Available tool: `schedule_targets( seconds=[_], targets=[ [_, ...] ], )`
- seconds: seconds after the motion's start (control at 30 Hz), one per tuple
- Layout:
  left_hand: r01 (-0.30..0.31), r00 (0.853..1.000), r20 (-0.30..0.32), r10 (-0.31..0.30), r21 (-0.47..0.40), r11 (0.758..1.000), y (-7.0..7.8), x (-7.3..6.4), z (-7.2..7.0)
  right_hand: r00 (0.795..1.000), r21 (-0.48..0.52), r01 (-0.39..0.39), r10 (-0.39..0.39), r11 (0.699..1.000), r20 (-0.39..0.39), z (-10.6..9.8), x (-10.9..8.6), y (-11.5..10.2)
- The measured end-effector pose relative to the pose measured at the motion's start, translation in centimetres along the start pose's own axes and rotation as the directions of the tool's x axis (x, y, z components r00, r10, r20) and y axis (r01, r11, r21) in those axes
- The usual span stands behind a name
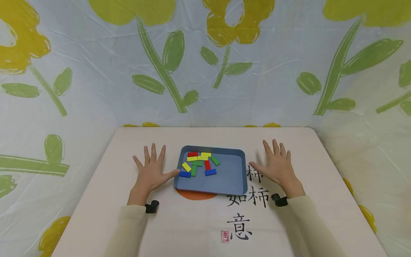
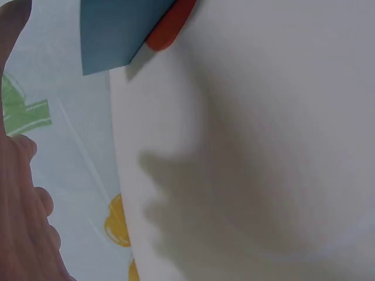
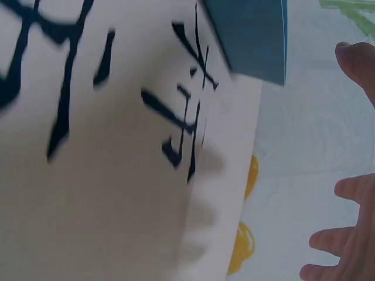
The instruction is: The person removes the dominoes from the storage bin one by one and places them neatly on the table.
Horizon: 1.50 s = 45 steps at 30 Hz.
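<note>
A blue-grey tray point(image 1: 228, 175) lies on the table between the two hands. Several small rectangular blocks are in it, mostly toward its left side: red point(image 1: 192, 154), yellow point(image 1: 186, 167), green point(image 1: 215, 161) and blue point(image 1: 210, 172). My left hand point(image 1: 151, 175) is spread to the left of the tray, its thumb tip overlapping the tray's left rim in the head view. To the right, my right hand point(image 1: 277, 166) has its fingers spread, thumb pointing at the tray's right side. Neither hand holds anything. Both wrist views catch a tray corner point(image 2: 111, 35) point(image 3: 252, 41).
The pale table point(image 1: 179, 228) bears black brush characters point(image 1: 239, 226), a small red seal print point(image 1: 225, 236) and an orange shape point(image 1: 196, 195) partly under the tray. Behind and beside it hangs a flower-printed cloth point(image 1: 266, 89). A black wrist mount point(image 1: 152, 206) sits at the left cuff.
</note>
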<state>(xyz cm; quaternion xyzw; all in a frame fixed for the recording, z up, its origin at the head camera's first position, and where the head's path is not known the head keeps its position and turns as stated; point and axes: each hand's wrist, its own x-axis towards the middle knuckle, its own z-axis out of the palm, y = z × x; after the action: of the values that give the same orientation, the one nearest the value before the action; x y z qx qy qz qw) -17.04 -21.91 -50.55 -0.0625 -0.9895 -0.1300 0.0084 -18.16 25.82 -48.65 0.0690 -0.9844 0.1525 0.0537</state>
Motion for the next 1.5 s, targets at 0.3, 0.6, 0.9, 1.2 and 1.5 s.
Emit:
schedule_targets(
  seconds=[0.3,0.6,0.9,1.2,1.5],
  targets=[
    [0.017,1.0,-0.022,-0.019,-0.108,0.994,1.6,-1.4,2.4,1.0,0.052,0.013,-0.013,0.999,0.007,2.1,-1.6,-1.6],
    [0.002,0.999,-0.034,-0.008,-0.173,0.985,3.5,-1.8,3.1,1.0,0.108,0.006,-0.009,0.994,0.021,3.2,-2.2,-2.8],
    [0.004,1.0,-0.023,-0.013,-0.368,0.93,5.0,-2.7,4.8,0.999,0.127,0.046,-0.049,0.991,0.02,4.0,-2.5,-4.3],
    [0.026,0.999,-0.008,-0.034,-0.492,0.87,5.8,-3.7,5.8,0.99,0.12,0.143,-0.143,0.982,-0.004,4.2,-1.6,-6.3],
    [0.072,0.997,0.044,-0.057,-0.535,0.842,5.7,-3.4,6.1,0.957,0.212,0.289,-0.29,0.934,-0.031,4.3,-0.2,-8.5]
  ],
)
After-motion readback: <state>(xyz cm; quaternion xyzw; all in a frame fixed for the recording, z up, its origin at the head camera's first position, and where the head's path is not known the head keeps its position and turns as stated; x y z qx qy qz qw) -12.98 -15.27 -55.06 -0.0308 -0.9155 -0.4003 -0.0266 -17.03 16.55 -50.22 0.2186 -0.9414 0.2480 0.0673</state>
